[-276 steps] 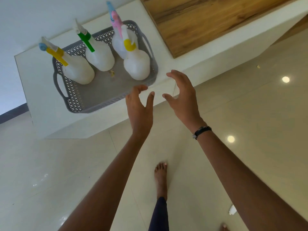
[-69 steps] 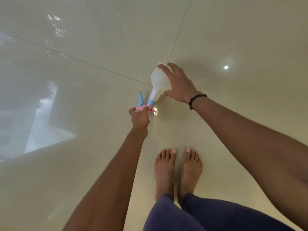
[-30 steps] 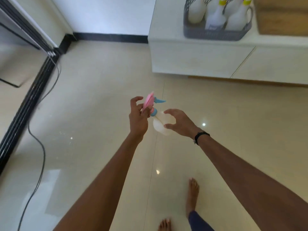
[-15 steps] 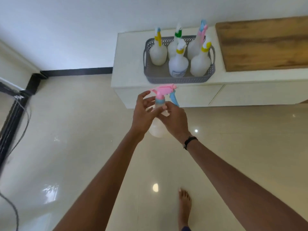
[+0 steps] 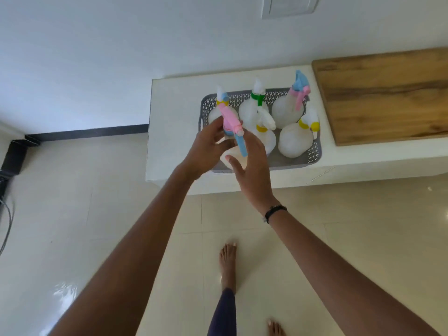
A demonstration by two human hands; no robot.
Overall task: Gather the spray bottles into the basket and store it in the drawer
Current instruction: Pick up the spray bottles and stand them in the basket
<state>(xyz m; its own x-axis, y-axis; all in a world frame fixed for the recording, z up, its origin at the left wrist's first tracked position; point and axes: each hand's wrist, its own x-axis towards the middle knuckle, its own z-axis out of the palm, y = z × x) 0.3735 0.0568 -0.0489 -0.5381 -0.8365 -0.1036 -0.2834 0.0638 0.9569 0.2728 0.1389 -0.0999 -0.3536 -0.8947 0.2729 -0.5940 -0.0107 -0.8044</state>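
Head view, looking down at low white bench [image 5: 174, 132] against wall.

Grey perforated basket [image 5: 312, 157] on bench top, near front edge, just left of wooden board [image 5: 388, 98]. Five spray bottles upright inside: back row of three — yellow-collared one with blue tip [image 5: 221, 98] at left, partly hidden; green-collared one [image 5: 257, 98] in middle; blue-and-pink-headed one [image 5: 294, 103] at right. Front row of two, both yellow-collared: one [image 5: 264, 132] near centre, one [image 5: 295, 139] at right.

Sixth spray bottle, pink head with blue trigger [image 5: 232, 124], held in air over front-left corner of basket, roughly upright, head tilted slightly left. White body mostly hidden behind hands; base not visibly touching basket floor — contact cannot be told.

Left hand [image 5: 206, 151] wrapped around neck and upper body of held bottle, fingers closed on it. Right hand [image 5: 252, 170] against lower body from right side, fingers spread and loosely curved, thumb across front; black band on right wrist.

Bare feet on glossy cream floor tiles [image 5: 97, 214] below.
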